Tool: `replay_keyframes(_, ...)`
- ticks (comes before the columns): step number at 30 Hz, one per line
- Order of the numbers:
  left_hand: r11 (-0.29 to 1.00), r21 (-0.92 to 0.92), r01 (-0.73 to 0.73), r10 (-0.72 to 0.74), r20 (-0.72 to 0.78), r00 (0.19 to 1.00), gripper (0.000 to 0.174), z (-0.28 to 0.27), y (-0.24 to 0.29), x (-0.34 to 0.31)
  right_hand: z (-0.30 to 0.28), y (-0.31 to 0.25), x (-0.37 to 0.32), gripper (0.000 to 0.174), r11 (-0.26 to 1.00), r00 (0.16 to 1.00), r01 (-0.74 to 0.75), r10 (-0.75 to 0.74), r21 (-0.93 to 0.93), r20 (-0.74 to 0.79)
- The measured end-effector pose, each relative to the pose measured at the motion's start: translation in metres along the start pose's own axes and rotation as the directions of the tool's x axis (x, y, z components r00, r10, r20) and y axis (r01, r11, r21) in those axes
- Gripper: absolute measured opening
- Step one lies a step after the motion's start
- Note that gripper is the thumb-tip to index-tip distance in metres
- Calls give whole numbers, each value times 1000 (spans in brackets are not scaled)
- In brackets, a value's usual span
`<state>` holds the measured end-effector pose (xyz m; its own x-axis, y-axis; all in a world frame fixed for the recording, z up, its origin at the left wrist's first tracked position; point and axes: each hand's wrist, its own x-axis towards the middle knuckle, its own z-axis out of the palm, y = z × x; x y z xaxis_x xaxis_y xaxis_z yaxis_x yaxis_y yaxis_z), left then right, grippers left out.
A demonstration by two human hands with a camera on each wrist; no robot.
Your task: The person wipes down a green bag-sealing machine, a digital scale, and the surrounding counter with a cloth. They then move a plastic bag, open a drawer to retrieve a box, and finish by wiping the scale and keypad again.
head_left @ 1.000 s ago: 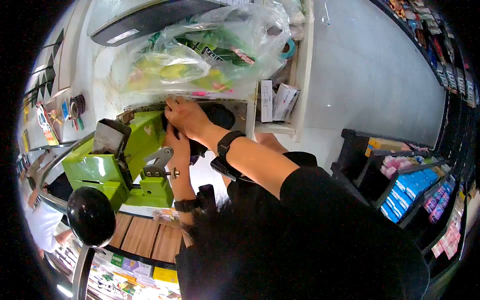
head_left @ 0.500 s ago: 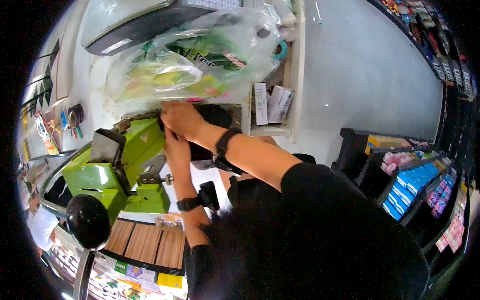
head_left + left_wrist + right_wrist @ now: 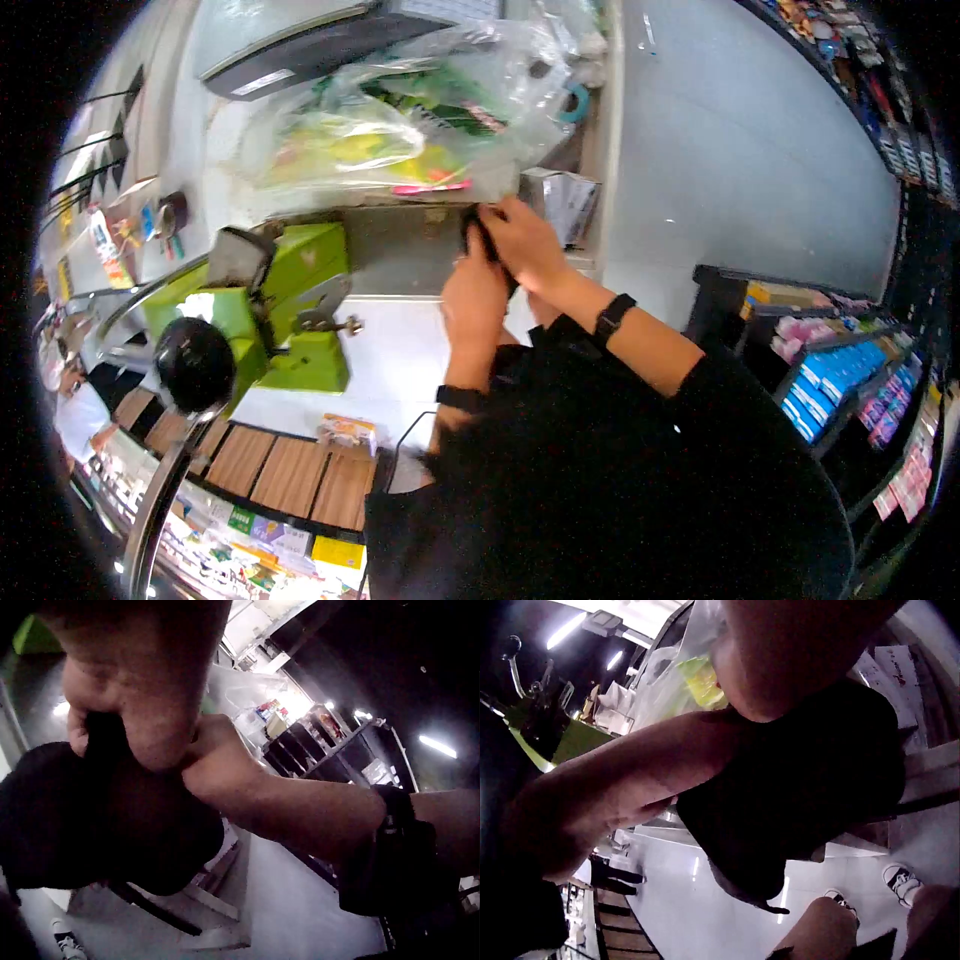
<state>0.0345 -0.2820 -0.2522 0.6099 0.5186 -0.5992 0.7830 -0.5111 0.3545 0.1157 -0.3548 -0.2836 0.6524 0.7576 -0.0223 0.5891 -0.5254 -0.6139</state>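
Note:
Both hands hold a soft-looking black item (image 3: 483, 238) beside the counter's edge, to the right of the green lever machine (image 3: 313, 362). The left hand (image 3: 475, 300) grips it from the lower left, fingers curled, and the right hand (image 3: 527, 245) pinches it from the upper right. In the left wrist view the black item (image 3: 112, 825) hangs broad and rounded below the left hand (image 3: 135, 690). From the right wrist, the dark item (image 3: 810, 772) spreads beneath the right hand (image 3: 780, 667), with a thin end trailing at its bottom. Its exact kind cannot be told.
A clear plastic bag (image 3: 400, 145) with green and yellow contents lies above the hands. Small white boxes (image 3: 568, 205) sit in an open compartment to the right. A black ball knob (image 3: 195, 365) stands out from the machine. Stocked shelves (image 3: 835, 375) stand far right.
Both hands have moved right, away from the green machine, carrying the black item with them. The metal surface beside the machine, earlier covered by hands and item, now shows.

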Motion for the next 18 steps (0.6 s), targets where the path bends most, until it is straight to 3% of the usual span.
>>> replay_keyframes(3, 999, 35, -39, 37, 48, 998, 59, -9, -4, 0, 2, -6, -1, 30, 995, 995, -84, 81, 56, 54)
replay_keyframes(5, 997, 42, -69, 67, 34, 997, 60, -6, -12, -1, 3, -6, -7, 32, 993, 991, -37, 51, 110, -122)
replay_keyframes(10, 995, 6, -98, 98, -8, 995, 60, -12, -23, -8, 0, -15, -3, 28, 988, 992, -64, 78, 138, -99)
replay_keyframes(12, 981, -167, -100, 97, -28, 995, 58, -16, -37, -16, -2, -22, -3, 20, 952, 996, -94, 91, 291, 22)
replay_keyframes(13, 983, -159, -93, 88, -40, 995, 58, -24, -42, -23, -5, -29, -1, 20, 949, 997, -82, 80, 303, 20)
replay_keyframes(15, 903, -423, -78, 47, -84, 995, 54, -45, -49, -43, -15, -42, 0, 15, 855, 991, -130, 132, 503, 32)
replay_keyframes(16, 855, -486, -183, 104, -184, 977, 49, -46, -58, -52, -20, -47, 1, 16, 829, 987, -160, 141, 535, 78)
replay_keyframes(18, 829, -504, -243, 147, -222, 964, 49, -63, -54, -71, -22, -48, -3, 16, 803, 986, -165, 130, 573, 101)
